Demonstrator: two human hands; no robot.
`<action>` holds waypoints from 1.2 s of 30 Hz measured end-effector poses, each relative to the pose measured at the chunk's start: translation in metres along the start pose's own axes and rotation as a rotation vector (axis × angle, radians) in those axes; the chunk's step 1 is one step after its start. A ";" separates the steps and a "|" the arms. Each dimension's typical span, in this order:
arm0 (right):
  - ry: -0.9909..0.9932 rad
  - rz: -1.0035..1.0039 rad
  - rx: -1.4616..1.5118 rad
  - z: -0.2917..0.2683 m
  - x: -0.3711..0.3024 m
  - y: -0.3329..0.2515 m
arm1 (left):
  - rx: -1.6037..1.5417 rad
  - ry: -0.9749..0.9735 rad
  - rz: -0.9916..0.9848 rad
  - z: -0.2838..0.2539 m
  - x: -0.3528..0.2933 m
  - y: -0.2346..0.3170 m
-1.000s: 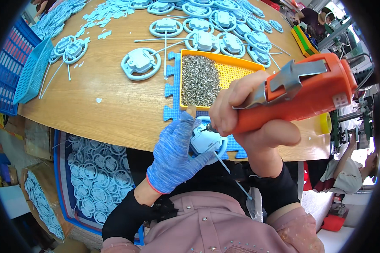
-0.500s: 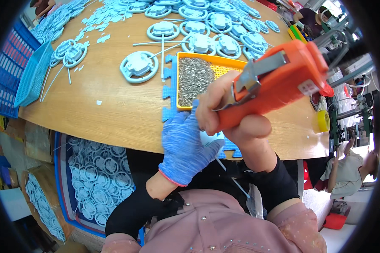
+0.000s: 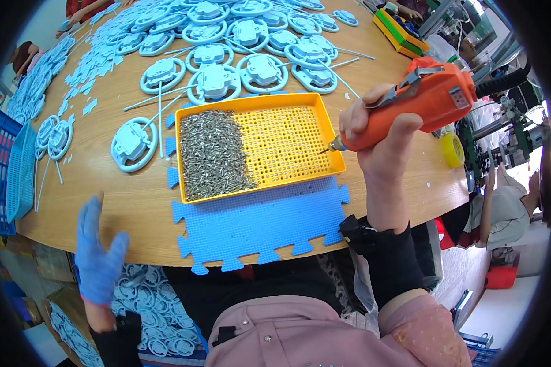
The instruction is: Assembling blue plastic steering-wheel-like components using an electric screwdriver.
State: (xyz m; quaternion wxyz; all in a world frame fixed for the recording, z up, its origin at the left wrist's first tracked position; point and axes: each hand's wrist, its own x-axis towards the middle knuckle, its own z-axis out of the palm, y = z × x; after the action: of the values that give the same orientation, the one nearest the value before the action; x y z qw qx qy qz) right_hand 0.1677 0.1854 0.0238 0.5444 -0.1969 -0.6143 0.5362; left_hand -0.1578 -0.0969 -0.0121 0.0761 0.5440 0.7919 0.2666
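My right hand (image 3: 382, 144) is wrapped round an orange-red electric screwdriver (image 3: 425, 98) with a black cable. Its thin bit points left, by the right wall of a yellow tray (image 3: 262, 194). Small silver screws (image 3: 214, 156) fill the tray's left part, while its perforated right part shows bare. A blue foam mat (image 3: 263, 223) lies under and in front of the tray, with nothing on its near part. In a blue knitted glove, my left hand (image 3: 99, 254) is open with fingers spread, empty, over the table's near left edge above a bin of light-blue plastic parts (image 3: 156, 306).
Light-blue round parts with stems (image 3: 214, 82) are heaped at the back of the table; one round part (image 3: 133, 145) lies left of the tray. Blue baskets (image 3: 19, 174) stand at the left edge. A roll of yellow tape (image 3: 452, 150) sits at the right. Other people work around.
My left hand has left the mat and swung far left, its fingers now spread. The light-blue piece beneath it is gone from the mat. The screwdriver is now right of the tray.
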 end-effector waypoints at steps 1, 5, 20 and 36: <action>0.002 0.003 0.023 -0.001 0.001 0.003 | 0.108 -0.010 0.020 0.003 0.020 -0.006; 0.003 0.024 0.021 -0.004 0.001 0.007 | 0.035 -0.018 0.138 0.032 0.103 -0.021; -0.006 0.030 -0.042 0.002 0.000 0.011 | -0.107 0.029 -0.099 0.039 0.091 -0.021; -0.427 -0.038 0.319 0.250 -0.010 0.008 | -0.129 0.009 -0.103 0.031 0.066 -0.008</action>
State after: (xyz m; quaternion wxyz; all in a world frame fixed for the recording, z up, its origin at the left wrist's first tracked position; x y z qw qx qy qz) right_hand -0.0511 0.0686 0.0542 0.4365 0.0203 -0.6266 0.6453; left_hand -0.1775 -0.0289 -0.0315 0.1212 0.4952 0.8005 0.3151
